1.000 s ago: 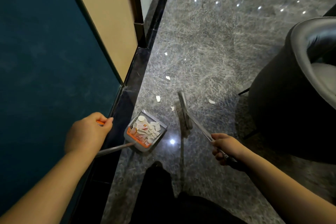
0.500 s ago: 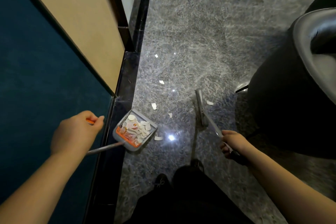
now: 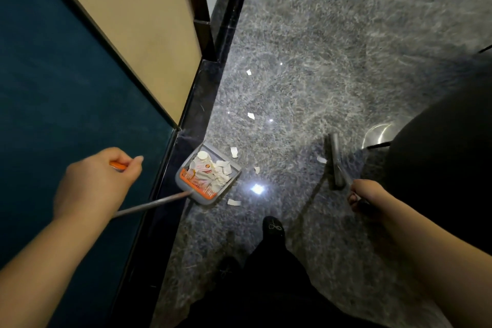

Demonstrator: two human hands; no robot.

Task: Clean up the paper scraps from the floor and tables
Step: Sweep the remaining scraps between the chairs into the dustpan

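The left hand (image 3: 98, 184) has its grip closed round the orange end of a long metal handle. That handle runs down toward 3 o'clock to the dustpan (image 3: 207, 178), which sits on the floor (image 3: 306, 66) against the dark skirting. The pan already holds a heap of white scraps (image 3: 215, 170). More scraps lie loose on the floor around its mouth: one just at its 1 o'clock edge (image 3: 234, 152), one at its 3 o'clock (image 3: 257, 169), one at its 5 o'clock (image 3: 234, 202), and two further out toward 12 o'clock (image 3: 251, 115) (image 3: 249, 72). Another scrap (image 3: 321, 159) lies just beside the broom (image 3: 335, 160), on its 9 o'clock side. The right hand (image 3: 366, 196) grips the broom's handle, fingers curled round it.

The step in hand looks like sweeping floor scraps into the pan. The next move likely calls for drawing the broom toward 9 o'clock, gathering the near scraps to the pan's lip while the left hand holds the pan steady.

The floor is polished grey stone, glossy enough to mirror ceiling lights. A teal panel and a beige one stand at the left; a dark rounded chair (image 3: 439, 154) fills the right. The person's dark shoes show at 6 o'clock.
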